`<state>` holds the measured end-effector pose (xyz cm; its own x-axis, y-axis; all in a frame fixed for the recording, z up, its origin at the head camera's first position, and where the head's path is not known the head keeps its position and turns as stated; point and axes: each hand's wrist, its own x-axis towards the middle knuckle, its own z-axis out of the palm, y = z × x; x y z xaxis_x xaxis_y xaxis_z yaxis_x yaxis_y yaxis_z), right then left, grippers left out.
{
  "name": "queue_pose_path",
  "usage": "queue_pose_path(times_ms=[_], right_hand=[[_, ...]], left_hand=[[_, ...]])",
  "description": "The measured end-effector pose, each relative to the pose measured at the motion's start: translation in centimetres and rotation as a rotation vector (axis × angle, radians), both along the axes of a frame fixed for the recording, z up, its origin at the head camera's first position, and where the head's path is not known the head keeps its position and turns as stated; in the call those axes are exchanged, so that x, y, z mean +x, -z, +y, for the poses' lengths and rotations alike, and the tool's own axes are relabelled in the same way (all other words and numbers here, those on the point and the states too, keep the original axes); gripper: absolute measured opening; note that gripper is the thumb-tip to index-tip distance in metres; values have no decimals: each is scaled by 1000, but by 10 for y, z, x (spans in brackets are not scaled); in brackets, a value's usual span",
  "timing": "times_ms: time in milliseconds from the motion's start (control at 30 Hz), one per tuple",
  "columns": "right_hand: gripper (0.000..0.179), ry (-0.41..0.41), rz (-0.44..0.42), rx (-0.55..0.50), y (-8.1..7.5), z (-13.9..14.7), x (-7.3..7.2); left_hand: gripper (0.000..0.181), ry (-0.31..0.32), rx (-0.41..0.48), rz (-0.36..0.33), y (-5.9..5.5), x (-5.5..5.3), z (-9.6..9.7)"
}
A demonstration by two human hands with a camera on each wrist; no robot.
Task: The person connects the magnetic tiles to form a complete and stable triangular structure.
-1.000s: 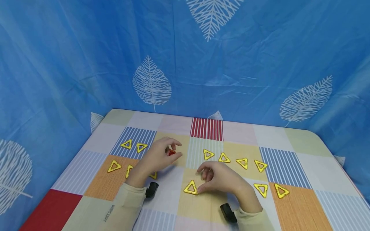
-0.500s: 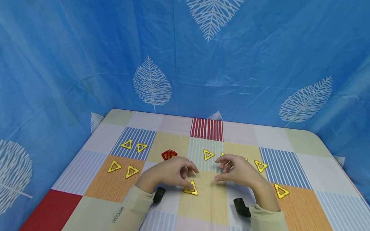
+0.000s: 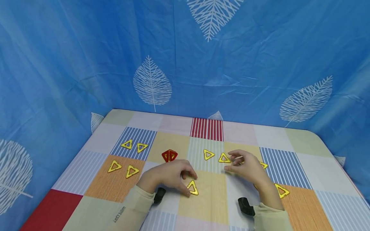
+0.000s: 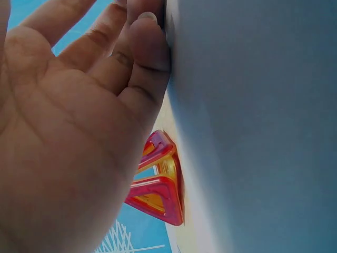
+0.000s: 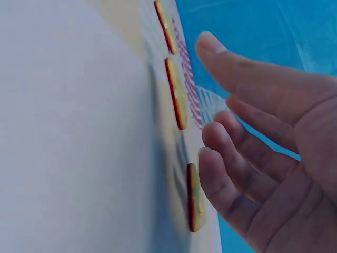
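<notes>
Left grip (image 3: 171,175) loosely curved, thumb and fingers apart, contact unclear; in between, lying on a pale yellow patch of the counter (image 3: 202,205), yellow triangle (image 3: 195,188). Right grip (image 3: 248,165) also spread, holding nothing visible; just left of the fingertips, another yellow triangle (image 3: 224,161); more partly covered by the hand. Just beyond the left hand, two red triangles (image 3: 169,156), side by side, touching. Farther left, four more yellow ones. Behind, blue curtain (image 3: 245,64), white leaf prints.
</notes>
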<state>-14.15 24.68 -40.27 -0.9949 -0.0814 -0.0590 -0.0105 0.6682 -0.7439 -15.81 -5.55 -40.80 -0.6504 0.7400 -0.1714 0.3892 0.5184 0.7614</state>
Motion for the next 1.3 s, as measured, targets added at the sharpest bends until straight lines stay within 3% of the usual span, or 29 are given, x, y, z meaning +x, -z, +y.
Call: queue_pose_path(times_ms=[200,500,733,900,1300], right_hand=[[57,34,-17,24,5,0,-2],[54,46,-2,91,12,-1,-6],[49,18,12,117,13,-4,-5],[50,-11,36,192,13,-6,-5],[26,36,78,229,18,-8,-6]], left_hand=[[42,4,-31,5,2,0,-1],[40,27,-7,-18,4,-1,-1],[37,10,9,-48,3,-1,-1],[37,10,11,-49,3,0,-1],[36,6,4,-43,2,1,0]])
